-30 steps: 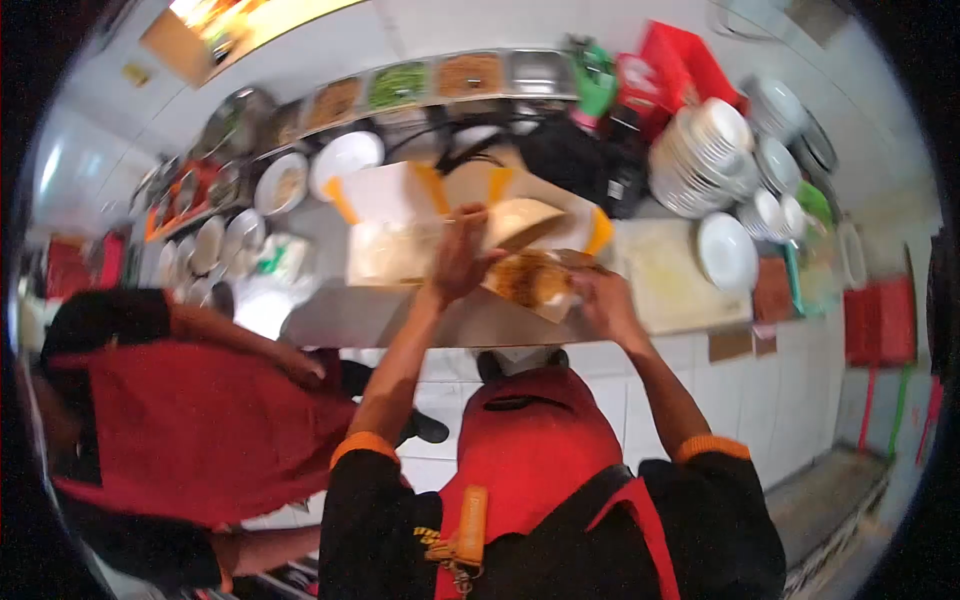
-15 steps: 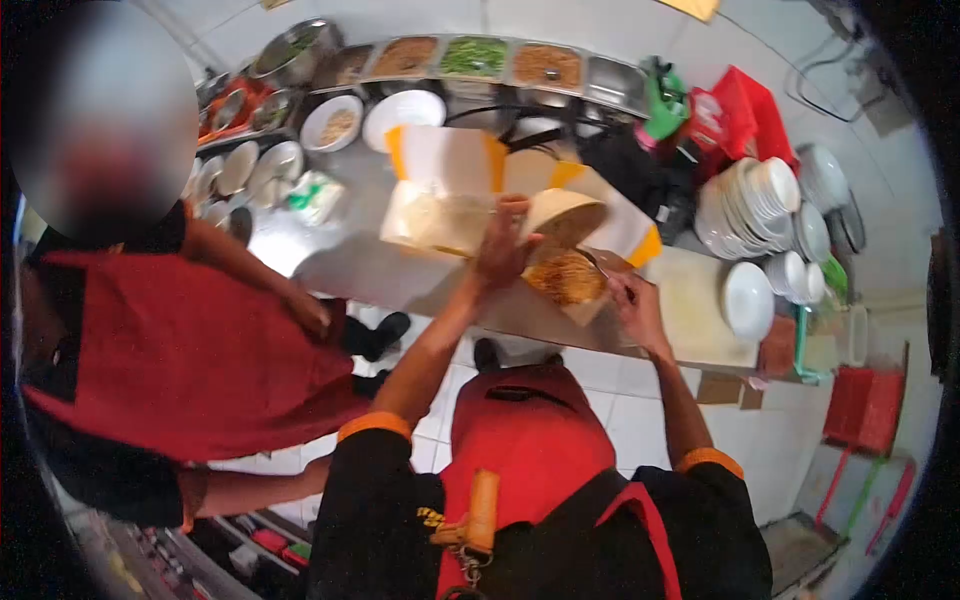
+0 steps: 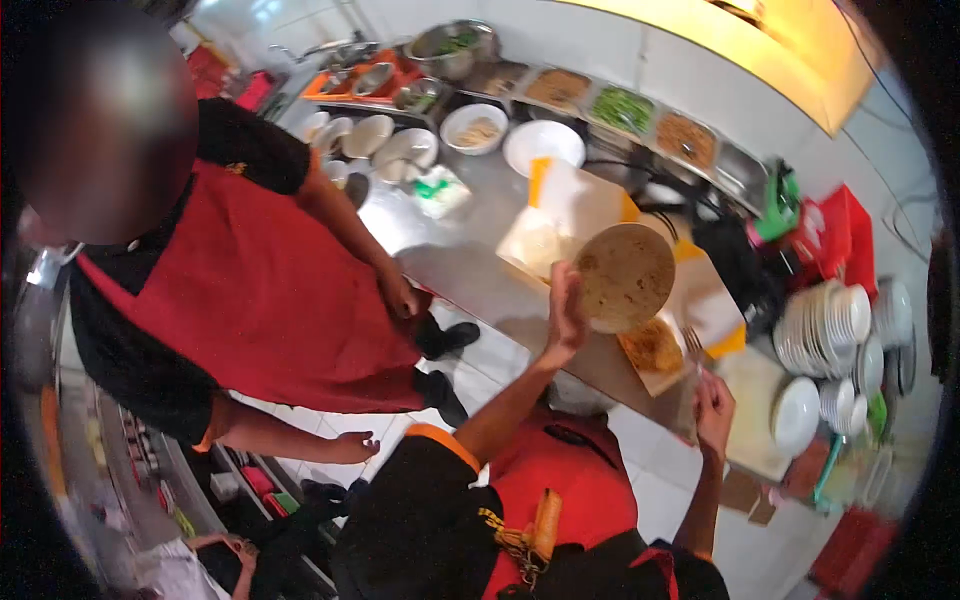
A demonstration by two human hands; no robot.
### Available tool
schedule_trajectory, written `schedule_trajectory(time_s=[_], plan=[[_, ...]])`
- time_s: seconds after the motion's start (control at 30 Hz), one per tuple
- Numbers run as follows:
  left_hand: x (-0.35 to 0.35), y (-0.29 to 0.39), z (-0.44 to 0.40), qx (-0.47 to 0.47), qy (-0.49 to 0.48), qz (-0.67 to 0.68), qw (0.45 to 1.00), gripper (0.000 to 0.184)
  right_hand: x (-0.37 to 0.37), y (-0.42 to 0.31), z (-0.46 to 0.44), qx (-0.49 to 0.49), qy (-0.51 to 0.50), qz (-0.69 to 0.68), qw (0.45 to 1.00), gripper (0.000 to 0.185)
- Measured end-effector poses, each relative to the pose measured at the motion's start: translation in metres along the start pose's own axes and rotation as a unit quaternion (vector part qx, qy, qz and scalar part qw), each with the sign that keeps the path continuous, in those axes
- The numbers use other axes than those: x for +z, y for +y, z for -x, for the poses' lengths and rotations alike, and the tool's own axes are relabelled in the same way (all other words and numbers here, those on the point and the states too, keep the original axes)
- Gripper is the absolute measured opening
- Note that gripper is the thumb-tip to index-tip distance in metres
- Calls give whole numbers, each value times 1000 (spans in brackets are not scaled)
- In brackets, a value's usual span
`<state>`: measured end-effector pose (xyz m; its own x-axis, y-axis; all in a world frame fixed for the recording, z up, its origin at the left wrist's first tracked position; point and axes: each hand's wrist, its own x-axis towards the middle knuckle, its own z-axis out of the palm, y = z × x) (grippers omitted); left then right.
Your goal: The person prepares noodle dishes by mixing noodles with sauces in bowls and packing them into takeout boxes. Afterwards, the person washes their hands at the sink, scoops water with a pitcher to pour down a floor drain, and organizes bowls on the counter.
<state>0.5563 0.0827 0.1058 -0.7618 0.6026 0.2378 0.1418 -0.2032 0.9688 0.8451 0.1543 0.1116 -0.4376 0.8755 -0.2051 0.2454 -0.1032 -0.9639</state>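
My left hand grips the edge of a round tan bowl, tilted so that a brown-stained round face shows. The bowl is above a takeaway box with a white and yellow lid, which stands open at the counter's edge. Orange-brown food, seemingly noodles, lies in this box, partly hidden by the bowl. My right hand is closed around a metal fork, its tines up beside the food. To the left, a second open box has something white in it.
A co-worker in a red apron stands close on my left. Food trays line the wall. Bowls and a white plate are behind the boxes; stacked plates and a cutting board are right.
My view has swung left. The bowl has turned from tipped over the box to showing its stained face. The fork has come away from the food, tines up.
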Motion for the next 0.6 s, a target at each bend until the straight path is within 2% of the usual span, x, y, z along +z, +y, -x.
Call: schedule_trajectory(time_s=[0.07, 0.1, 0.13, 0.27, 0.3, 0.37, 0.47, 0.53, 0.57, 0.6], plan=[[-25, -13, -6, 64, 172, -210, 960, 59, 1, -9, 8, 12, -9, 10, 1000, 23], [-37, -13, -21, -2, 229, 15, 973, 59, 2, -7, 10, 7, -10, -7, 1000, 24], [-53, 2, -34, -71, 273, 239, 929, 60, 1, -4, 15, 9, -13, -21, 1000, 24], [-134, -22, -99, -44, 414, 200, 887, 64, 11, 6, 10, -7, -23, -30, 999, 27], [-152, -22, -120, -34, 413, 207, 886, 64, 17, 8, 4, -4, -11, -34, 999, 26], [-183, -32, -141, -56, 469, 299, 829, 65, 20, 13, 7, -4, -14, -46, 999, 24], [-214, -41, -167, -96, 571, 287, 763, 68, 30, 7, 12, 37, 17, -28, 999, 23], [-228, -49, -178, -122, 632, 246, 725, 70, 33, 13, 13, 32, 23, -21, 999, 22], [-232, -44, -181, -160, 651, 203, 714, 71, 38, 3, 13, 49, 26, -19, 998, 22], [-239, -40, -182, -243, 655, 132, 703, 69, 38, -6, 21, 73, 31, -13, 997, 21]])
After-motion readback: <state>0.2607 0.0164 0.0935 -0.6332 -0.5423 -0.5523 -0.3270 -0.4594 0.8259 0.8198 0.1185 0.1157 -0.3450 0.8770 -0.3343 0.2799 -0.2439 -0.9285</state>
